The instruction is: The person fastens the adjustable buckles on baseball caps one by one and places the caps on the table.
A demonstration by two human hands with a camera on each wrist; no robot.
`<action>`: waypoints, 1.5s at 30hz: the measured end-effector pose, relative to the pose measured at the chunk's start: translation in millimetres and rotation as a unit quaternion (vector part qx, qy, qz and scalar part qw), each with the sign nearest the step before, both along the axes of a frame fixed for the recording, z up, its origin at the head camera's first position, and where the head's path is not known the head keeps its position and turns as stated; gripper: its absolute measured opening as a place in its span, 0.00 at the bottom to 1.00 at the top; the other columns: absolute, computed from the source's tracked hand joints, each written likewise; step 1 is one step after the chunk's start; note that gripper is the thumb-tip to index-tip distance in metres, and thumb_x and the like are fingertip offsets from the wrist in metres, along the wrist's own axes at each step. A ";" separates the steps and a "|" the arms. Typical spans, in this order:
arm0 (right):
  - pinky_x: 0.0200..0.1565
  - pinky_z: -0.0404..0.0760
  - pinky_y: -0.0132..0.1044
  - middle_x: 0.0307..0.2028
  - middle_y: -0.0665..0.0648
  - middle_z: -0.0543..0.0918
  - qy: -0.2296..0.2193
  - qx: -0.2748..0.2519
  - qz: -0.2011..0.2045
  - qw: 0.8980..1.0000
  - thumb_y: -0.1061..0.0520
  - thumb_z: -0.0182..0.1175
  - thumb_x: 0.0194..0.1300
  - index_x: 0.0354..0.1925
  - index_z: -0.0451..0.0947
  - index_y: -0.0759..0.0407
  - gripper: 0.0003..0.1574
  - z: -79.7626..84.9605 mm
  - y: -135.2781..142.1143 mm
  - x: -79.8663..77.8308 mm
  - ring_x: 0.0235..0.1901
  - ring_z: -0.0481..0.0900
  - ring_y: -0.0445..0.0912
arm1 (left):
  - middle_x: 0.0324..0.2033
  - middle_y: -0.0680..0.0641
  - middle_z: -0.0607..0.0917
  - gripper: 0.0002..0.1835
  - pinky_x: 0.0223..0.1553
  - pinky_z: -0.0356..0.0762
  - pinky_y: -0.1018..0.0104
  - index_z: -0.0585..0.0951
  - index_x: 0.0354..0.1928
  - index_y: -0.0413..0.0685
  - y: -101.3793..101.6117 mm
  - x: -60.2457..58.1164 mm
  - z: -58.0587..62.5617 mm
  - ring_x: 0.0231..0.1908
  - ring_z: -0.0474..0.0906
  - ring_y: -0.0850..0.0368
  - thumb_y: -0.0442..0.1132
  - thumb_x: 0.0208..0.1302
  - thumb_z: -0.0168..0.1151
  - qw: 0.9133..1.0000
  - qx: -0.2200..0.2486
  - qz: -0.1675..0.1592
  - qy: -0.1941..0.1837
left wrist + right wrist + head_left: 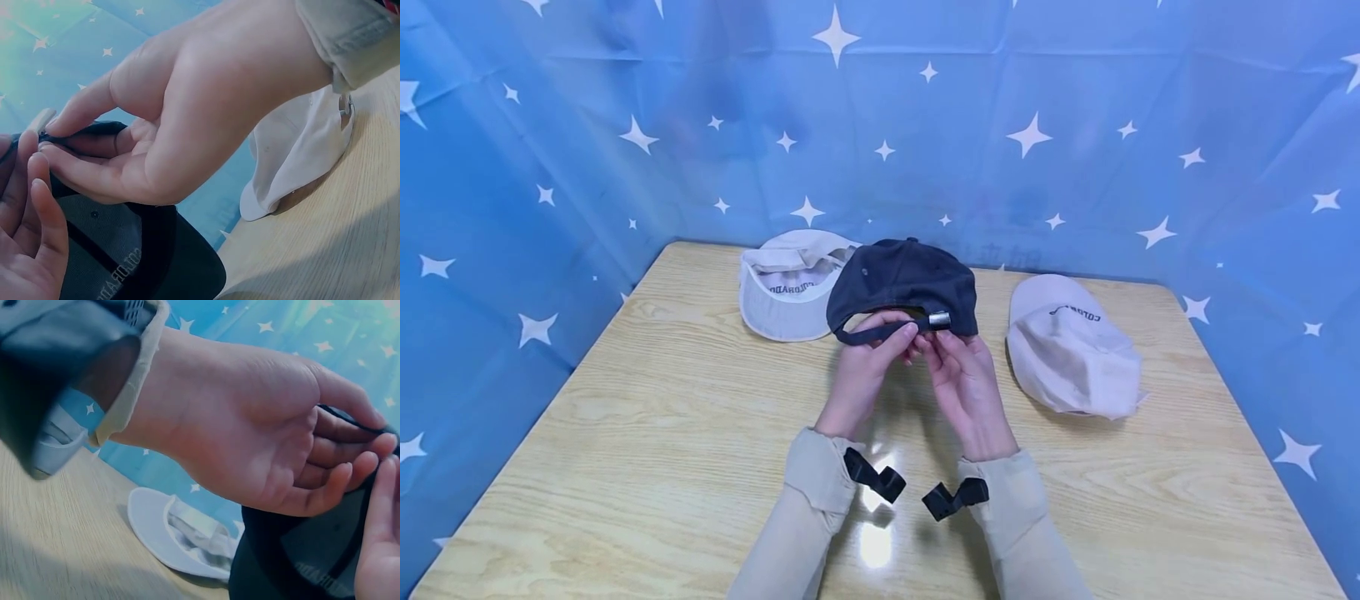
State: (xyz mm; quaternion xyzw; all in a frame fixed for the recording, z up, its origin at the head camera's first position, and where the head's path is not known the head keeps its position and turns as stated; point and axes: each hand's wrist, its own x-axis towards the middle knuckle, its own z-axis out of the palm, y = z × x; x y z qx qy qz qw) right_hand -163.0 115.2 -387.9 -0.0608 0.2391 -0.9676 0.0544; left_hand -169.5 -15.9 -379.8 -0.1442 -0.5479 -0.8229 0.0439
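A dark navy baseball cap (904,271) is held up over the table, its back opening and strap turned toward me. My left hand (867,367) pinches the cap's back strap (862,337) between thumb and fingers, close to the middle. On the other side my right hand (967,379) pinches the strap's end just below the silver metal buckle (939,320). The fingertips of both hands nearly meet there. In the left wrist view, lettering shows through inside the navy cap (112,231), and its brim points downward.
A white cap (786,312) lies underside up at the back left, partly behind the navy one. Another pale cap (1075,354) with dark lettering lies to the right. The wooden table (625,450) is backed by a blue star-patterned cloth (955,117).
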 end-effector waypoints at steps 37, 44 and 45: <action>0.43 0.76 0.32 0.35 0.63 0.78 0.025 0.018 0.019 0.999 0.73 0.49 0.60 0.38 0.73 0.70 0.08 0.2 3.0 0.4 0.34 0.80 0.48 | 0.25 0.43 0.80 0.09 0.29 0.74 0.61 0.78 0.34 0.38 -2.9 3.8 5.1 0.27 0.75 0.51 0.38 0.56 0.62 0.999 -0.042 0.008 -0.002; 0.43 0.76 0.31 0.36 0.62 0.79 0.040 0.042 0.029 0.998 0.73 0.49 0.61 0.38 0.74 0.69 0.09 0.2 3.1 1.3 0.34 0.80 0.47 | 0.23 0.47 0.78 0.06 0.29 0.72 0.59 0.77 0.30 0.37 -3.9 11.7 20.3 0.25 0.73 0.57 0.35 0.58 0.59 0.998 -0.059 0.019 0.006; 0.42 0.76 0.31 0.35 0.62 0.79 0.040 0.042 0.028 0.998 0.73 0.49 0.61 0.38 0.74 0.69 0.09 0.3 2.9 1.4 0.34 0.80 0.47 | 0.23 0.47 0.78 0.06 0.29 0.72 0.60 0.77 0.30 0.37 -4.0 12.3 21.4 0.25 0.73 0.57 0.35 0.58 0.59 0.998 -0.060 0.018 0.006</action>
